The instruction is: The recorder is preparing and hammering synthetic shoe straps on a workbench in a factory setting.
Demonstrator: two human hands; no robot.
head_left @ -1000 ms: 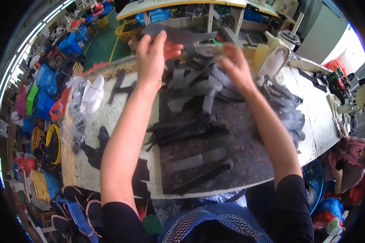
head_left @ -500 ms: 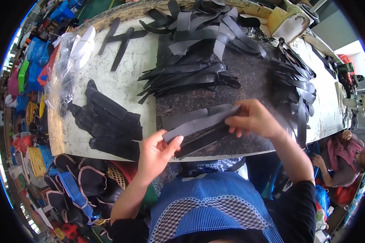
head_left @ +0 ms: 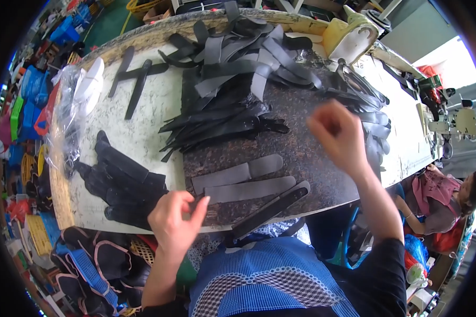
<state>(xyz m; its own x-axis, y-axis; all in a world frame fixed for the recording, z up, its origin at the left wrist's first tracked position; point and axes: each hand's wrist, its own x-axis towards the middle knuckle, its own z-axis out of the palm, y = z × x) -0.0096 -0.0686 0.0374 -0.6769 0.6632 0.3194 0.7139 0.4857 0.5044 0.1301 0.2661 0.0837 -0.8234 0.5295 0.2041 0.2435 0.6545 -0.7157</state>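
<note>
Two grey flat strips lie side by side on the dark speckled board (head_left: 322, 179): a far strip (head_left: 232, 173) with a second piece at its right end, and a near strip (head_left: 251, 190) with a rounded right end. In front of them a black strip (head_left: 272, 210) lies slanted by the table edge. My left hand (head_left: 175, 219) is beside the near strip's left end, fingers curled, thumb apart, nothing visible in it. Over the board's right part is my right hand (head_left: 337, 132), raised, its fingers bent and blurred; whether they hold anything is unclear.
Black strips (head_left: 124, 179) are piled left of my left hand. A black bundle (head_left: 222, 124) and a tangled grey-black heap (head_left: 243, 58) lie farther back. More strips (head_left: 375, 124) hang at the right. Crossed black strips (head_left: 140, 79) lie far left. A person (head_left: 433, 201) sits at right.
The near grey strip, held in both hands before, now lies on the board. My left hand has drawn left and down; my right has lifted away from it. The whole view has shifted.
</note>
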